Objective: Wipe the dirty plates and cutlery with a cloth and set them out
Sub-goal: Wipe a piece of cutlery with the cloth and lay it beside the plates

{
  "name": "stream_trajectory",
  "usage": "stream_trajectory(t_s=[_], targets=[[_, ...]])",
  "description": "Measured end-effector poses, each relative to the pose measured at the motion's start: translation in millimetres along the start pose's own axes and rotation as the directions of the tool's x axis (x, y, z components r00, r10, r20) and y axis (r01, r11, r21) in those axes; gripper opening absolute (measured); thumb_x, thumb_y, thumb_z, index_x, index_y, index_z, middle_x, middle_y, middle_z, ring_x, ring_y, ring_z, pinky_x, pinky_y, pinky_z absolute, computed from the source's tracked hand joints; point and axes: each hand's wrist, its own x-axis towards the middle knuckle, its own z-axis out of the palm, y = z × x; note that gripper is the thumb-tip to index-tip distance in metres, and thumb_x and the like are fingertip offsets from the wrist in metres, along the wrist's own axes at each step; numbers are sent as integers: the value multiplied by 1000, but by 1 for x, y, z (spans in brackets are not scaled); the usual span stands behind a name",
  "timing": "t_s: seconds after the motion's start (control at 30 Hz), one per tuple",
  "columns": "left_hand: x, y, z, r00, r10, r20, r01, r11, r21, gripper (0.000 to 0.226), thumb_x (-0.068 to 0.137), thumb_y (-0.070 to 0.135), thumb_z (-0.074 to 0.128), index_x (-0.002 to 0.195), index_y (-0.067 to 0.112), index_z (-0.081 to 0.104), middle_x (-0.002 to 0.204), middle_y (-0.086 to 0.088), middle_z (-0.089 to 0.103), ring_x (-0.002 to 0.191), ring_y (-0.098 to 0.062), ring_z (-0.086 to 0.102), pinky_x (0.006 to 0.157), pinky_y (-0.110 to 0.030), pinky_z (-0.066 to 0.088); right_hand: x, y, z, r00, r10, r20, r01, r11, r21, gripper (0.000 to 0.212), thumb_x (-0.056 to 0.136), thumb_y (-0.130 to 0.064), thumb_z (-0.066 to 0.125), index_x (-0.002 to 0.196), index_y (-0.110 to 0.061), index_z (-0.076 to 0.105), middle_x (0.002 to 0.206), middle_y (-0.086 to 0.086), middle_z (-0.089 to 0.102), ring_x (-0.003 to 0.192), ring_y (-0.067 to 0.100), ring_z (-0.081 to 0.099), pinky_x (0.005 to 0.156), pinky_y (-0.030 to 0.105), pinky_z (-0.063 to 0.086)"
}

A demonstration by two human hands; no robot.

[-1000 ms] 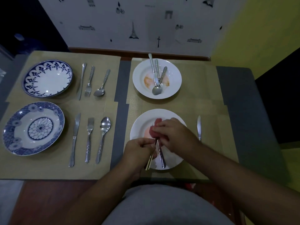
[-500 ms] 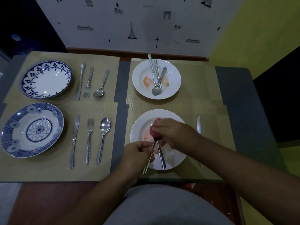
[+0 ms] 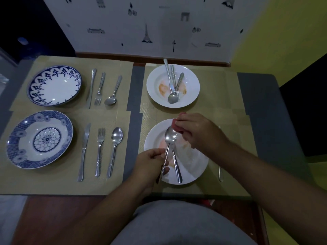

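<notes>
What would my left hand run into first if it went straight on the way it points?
Likely the cloth in the right hand: the left hand points along the spoon it holds, whose bowl lies just short of the cloth. Depth is unclear.

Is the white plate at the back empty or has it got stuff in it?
Not empty. The back plate holds a spoon, other cutlery and orange smears.
</notes>
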Motion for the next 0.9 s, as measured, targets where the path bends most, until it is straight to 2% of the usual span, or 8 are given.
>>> stream_trajectory(t_s=[0.07,0.17,0.27,0.4,0.53,0.6,0.77,0.9], targets=[[2,0,0,999,-37,-18,36,999,-29,17,97,4,59,93,9,74,76,-9,66,66,-18,57,60,-28,50,-2,-6,-3,1000,15,18,-15,999,30,34,90,-22,50,106,-4,74,107,11,72,99,28,66,93,29,47],[3,1,0,998,-52,-40,51,998,-38,8,94,14,68,94,9,74,75,-6,65,67,-17,56,59,-28,50,-5,-9,-4,998,22,60,-24,999,40,39,90,-27,47,109,-5,74,111,10,71,104,28,65,93,33,52],[4,0,0,999,-31,-42,30,999,-14,8,93,11,68,97,7,75,77,-8,69,69,-18,59,60,-28,53,-10,-11,-2,996,-13,93,6,998,69,36,88,-24,49,109,-7,74,113,9,71,105,26,65,96,31,50],[3,2,1,1000,-14,-17,14,999,49,12,94,10,67,90,11,78,82,-15,74,70,-21,66,61,-30,56,-15,-12,-1,995,-52,87,43,994,105,31,88,-17,51,107,-9,74,114,7,70,105,25,64,97,31,47],[1,2,3,999,-12,40,9,997,71,12,93,7,67,91,10,79,80,-11,75,66,-17,70,57,-26,54,-30,-21,9,964,-221,147,208,973,99,28,81,-3,71,108,-11,73,112,5,70,104,23,62,89,33,51],[1,0,3,999,26,28,-30,991,132,14,92,6,67,90,11,80,78,-7,76,64,-15,70,56,-25,54,-30,-22,8,950,-267,164,252,962,104,25,82,-5,69,105,-11,75,109,5,71,103,21,61,89,31,49],[0,0,0,990,140,22,-141,962,233,23,89,7,72,75,24,79,71,1,76,62,-13,68,62,-27,55,-5,-9,-2,977,-78,199,42,982,182,25,81,-9,47,89,-8,70,88,4,68,79,23,62,76,38,50],[-3,-9,0,975,216,58,-222,913,342,29,90,8,70,74,30,78,71,6,76,68,-13,68,61,-19,51,-19,-21,1,931,-227,285,200,972,123,24,80,-2,60,96,-14,73,104,4,70,101,25,62,86,39,52]])
